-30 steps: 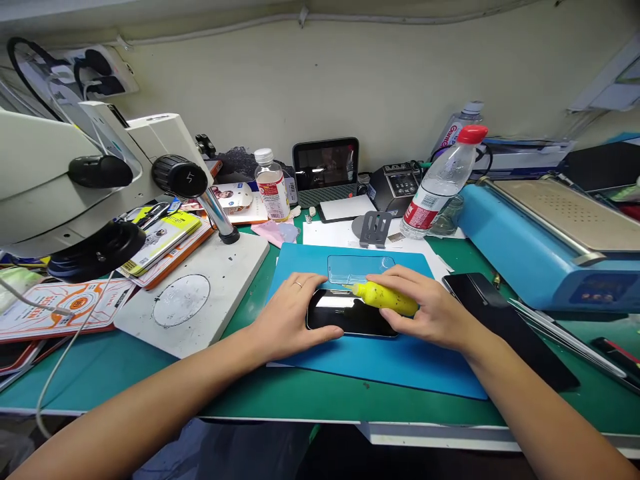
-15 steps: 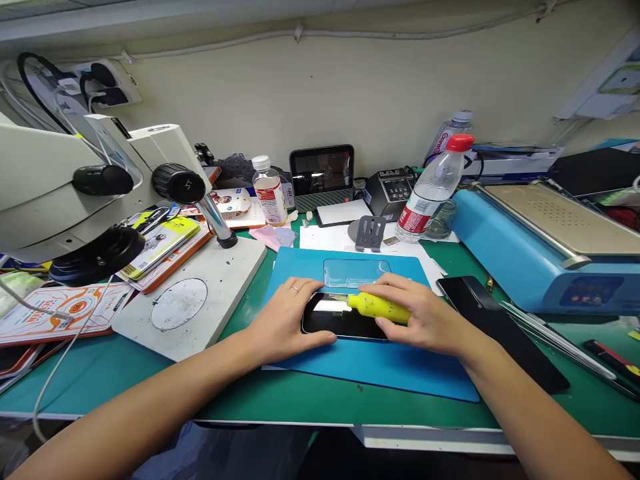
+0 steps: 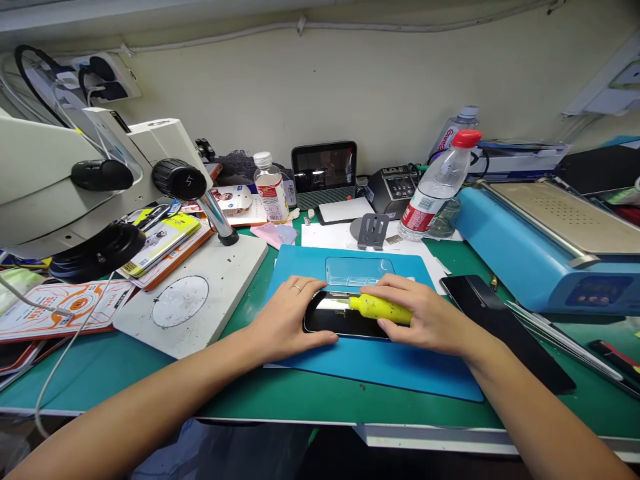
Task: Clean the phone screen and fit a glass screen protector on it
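Note:
A black-screened smartphone (image 3: pixel 325 321) lies face up on a blue mat (image 3: pixel 370 363). My left hand (image 3: pixel 285 320) grips the phone's left end, thumb along the near edge and fingers at the far edge. In my right hand (image 3: pixel 425 313) is a yellow squeeze bottle (image 3: pixel 380 308) with dark specks, held nearly flat over the phone. Its thin tip points left above the screen; whether it touches the glass I cannot tell. Behind the phone on the mat lies a clear phone-shaped glass sheet (image 3: pixel 359 270). My right hand covers the phone's right end.
On the left stands a microscope (image 3: pixel 50 180) over its pale base (image 3: pixel 225 267). A red-capped water bottle (image 3: pixel 433 190) and a small drink bottle (image 3: pixel 271 190) stand behind the mat. To the right are a long black panel (image 3: pixel 505 333), tweezers (image 3: pixel 565 343) and a blue machine (image 3: pixel 530 260).
The whole view has shifted slightly. Both hands keep their places on the phone and the yellow bottle, with hardly any movement of the tip.

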A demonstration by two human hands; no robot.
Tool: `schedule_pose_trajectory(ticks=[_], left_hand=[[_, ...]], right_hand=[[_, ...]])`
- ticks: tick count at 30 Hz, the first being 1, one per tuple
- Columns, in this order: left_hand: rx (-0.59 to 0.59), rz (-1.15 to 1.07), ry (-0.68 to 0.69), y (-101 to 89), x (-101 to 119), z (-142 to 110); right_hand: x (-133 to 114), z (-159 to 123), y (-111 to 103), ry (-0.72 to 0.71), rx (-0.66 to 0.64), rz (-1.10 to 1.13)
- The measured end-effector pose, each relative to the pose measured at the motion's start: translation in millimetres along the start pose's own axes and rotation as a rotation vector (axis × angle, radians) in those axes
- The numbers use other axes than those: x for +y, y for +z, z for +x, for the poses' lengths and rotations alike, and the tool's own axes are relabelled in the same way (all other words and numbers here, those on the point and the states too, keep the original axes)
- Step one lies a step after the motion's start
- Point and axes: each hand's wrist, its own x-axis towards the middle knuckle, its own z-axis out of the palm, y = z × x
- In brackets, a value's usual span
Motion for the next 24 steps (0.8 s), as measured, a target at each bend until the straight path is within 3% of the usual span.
schedule_pose_trajectory(ticks=[15, 24], left_hand=[[0.002, 0.007, 0.016, 1.3, -1.7, -0.2], [-0.015, -0.011, 0.011, 1.2, -2.3, 0.4]], right_hand=[[0.7, -1.6, 1.1, 0.011, -0.044, -0.014], [-1.2, -1.3, -0.4, -0.003, 0.004, -0.015]])
